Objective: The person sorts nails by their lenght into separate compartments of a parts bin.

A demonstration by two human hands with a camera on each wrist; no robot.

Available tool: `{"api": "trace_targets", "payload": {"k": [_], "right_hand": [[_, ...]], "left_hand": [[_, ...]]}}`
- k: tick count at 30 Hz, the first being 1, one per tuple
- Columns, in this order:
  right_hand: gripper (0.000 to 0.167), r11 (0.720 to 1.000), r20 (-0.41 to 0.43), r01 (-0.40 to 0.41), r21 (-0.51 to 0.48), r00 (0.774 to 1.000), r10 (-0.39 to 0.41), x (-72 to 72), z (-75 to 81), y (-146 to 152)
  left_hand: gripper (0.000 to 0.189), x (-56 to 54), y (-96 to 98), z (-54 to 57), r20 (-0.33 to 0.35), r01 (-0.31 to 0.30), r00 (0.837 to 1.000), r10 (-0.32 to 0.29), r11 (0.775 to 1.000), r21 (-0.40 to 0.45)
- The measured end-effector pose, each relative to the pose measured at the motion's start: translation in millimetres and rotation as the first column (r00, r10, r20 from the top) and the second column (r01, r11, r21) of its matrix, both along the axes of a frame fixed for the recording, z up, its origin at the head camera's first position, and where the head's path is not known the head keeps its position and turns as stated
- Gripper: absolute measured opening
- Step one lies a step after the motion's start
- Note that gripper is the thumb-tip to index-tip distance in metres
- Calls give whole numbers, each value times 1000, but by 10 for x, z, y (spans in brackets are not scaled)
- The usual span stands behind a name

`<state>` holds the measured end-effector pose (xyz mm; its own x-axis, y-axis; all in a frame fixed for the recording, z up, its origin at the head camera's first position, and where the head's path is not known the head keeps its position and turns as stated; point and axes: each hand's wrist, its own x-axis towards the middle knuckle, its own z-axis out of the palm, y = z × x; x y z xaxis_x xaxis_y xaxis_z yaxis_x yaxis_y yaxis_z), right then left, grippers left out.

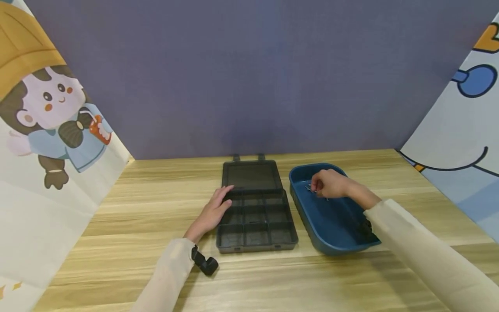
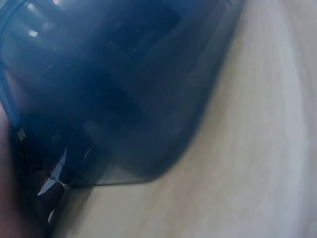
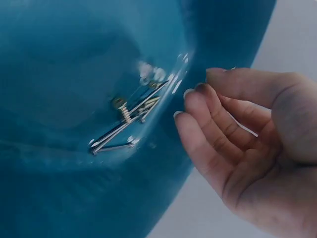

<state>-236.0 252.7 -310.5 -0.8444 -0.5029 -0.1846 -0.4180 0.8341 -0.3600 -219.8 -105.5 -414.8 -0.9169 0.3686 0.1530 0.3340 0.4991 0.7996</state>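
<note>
My left hand [image 1: 212, 211] rests with extended fingers along the left side of a dark, see-through compartment box [image 1: 255, 249], its lid [image 1: 251, 173] folded back. In the left wrist view the box [image 2: 114, 94] is blurred. My right hand [image 1: 329, 183] reaches into the far end of a blue tray [image 1: 317, 232]. Seen from the right wrist, the fingers of that hand [image 3: 247, 124] are bent, thumb and fingertips close together; nothing shows clearly between them. Beside them, in the blue tray [image 3: 74, 64], lie several thin metal nails [image 3: 111, 134] and a brass-coloured screw [image 3: 122, 109].
Box and tray stand side by side on a wood-grain table [image 1: 156, 195], a narrow gap between them. A dark object [image 1: 365, 227] is at the tray's near right, partly behind my sleeve. A purple-grey panel [image 1: 265, 78] rises at the back, with printed walls on both sides.
</note>
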Motion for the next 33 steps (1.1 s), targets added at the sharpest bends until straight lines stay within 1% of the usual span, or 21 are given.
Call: {"api": "trace_targets", "payload": {"k": [6,12,15,17,22,27,33], "right_hand": [[14,999,-2,25,-19,1000,-25,-73,-87,99],[32,999,-9,42,-19,999,-42,-120,-163,139],[39,999,-24,48,2,999,-48,-138,-205,146],[44,998,-35,53,33,998,-52,-146,-230,154],[54,992,-36,80,95,996,-76,-162,-288,183],[55,991,-37,88,97,996,-85,-190,-346,216],[46,992,-53,72,107,996,-67,-217,-374,204]], "left_hand": [[48,-3,13,-5,0,-2,1000,2,1000,3],[48,-3,12,-9,-2,1,1000,-1,1000,4],[48,3,8,-3,6,2,1000,-2,1000,8],[49,6,6,1,8,3,1000,-3,1000,9],[49,10,7,7,12,4,1000,-5,1000,11],[48,14,8,4,17,1,1000,-2,1000,15],[48,10,-3,2,17,-5,1000,4,1000,22]]}}
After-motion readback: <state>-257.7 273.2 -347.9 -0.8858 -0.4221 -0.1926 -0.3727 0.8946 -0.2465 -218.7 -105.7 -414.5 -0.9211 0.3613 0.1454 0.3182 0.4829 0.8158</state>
